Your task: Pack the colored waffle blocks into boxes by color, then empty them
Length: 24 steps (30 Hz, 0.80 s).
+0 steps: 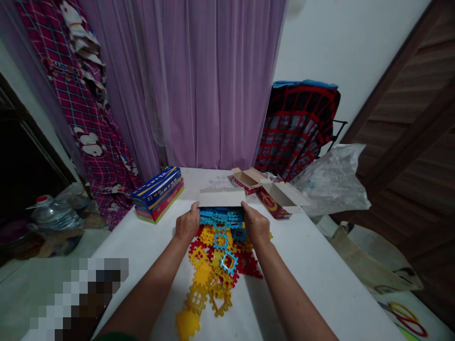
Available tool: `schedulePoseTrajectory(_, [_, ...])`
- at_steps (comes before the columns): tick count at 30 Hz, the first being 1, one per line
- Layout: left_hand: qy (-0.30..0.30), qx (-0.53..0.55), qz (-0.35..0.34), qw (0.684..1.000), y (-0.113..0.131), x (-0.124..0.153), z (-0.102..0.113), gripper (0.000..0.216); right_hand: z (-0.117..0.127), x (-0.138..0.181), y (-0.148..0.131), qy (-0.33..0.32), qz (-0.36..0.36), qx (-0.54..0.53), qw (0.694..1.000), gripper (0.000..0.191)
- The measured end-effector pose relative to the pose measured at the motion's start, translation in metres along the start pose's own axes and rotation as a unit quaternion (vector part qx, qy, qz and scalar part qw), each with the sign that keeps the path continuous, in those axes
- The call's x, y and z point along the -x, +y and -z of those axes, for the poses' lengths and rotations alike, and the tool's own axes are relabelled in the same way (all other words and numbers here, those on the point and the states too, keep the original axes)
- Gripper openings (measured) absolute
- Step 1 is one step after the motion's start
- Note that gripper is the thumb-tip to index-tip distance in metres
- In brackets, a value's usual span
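Observation:
My left hand [187, 222] and my right hand [256, 223] grip an open cardboard box [222, 197] from its two sides, fingers closed round its edges. Its pale flap faces up, and blue interlocking plastic pieces [221, 217] show packed at its open mouth, which faces me. Below the mouth a heap of toothed building pieces lies on the white table [152, 251]: yellow pieces [203, 274], red pieces [249, 265] and a few blue ones. Some yellow pieces trail toward the near edge. Most of the box's outer walls are hidden by my hands.
Stacked blue and red boxes [158, 194] stand at the table's left. Two opened cardboard boxes [275, 201] lie at the back right, beside a clear plastic bag [334, 182]. A fabric bag [373, 255] and scissors [405, 315] are to the right. Purple curtains [220, 85] hang behind.

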<state>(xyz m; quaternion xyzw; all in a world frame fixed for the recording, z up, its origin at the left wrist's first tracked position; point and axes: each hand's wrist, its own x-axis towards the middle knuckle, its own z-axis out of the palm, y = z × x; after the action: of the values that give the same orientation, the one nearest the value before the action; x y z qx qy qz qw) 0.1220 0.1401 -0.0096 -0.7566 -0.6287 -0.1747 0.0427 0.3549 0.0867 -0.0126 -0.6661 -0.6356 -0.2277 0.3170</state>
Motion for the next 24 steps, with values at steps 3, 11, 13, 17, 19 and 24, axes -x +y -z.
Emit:
schedulePoseTrajectory(3, [0.024,0.004,0.003,1.000,-0.002,0.000,0.002,0.039,0.004,0.001,-0.001,0.042,0.009,-0.021,0.999,0.038])
schedulePoseTrajectory(11, [0.013,0.026,-0.005,1.000,0.006,-0.009,-0.001,0.037,-0.009,0.007,0.010,0.066,0.010,-0.038,0.997,0.042])
schedulePoseTrajectory(13, [0.019,0.026,-0.007,0.999,0.007,-0.010,0.002,0.038,-0.008,0.006,0.010,0.070,0.007,-0.044,0.997,0.043])
schedulePoseTrajectory(17, [0.041,0.032,-0.019,0.998,0.000,0.006,0.003,0.037,0.000,0.021,0.012,0.094,0.019,-0.059,0.994,0.042])
schedulePoseTrajectory(19, [0.037,0.029,-0.013,0.999,0.000,0.007,0.004,0.037,-0.001,0.022,0.013,0.086,0.021,-0.056,0.995,0.043])
schedulePoseTrajectory(24, [0.009,0.017,-0.007,1.000,0.015,-0.019,0.014,0.037,-0.006,-0.007,0.016,0.057,-0.005,-0.032,0.998,0.041])
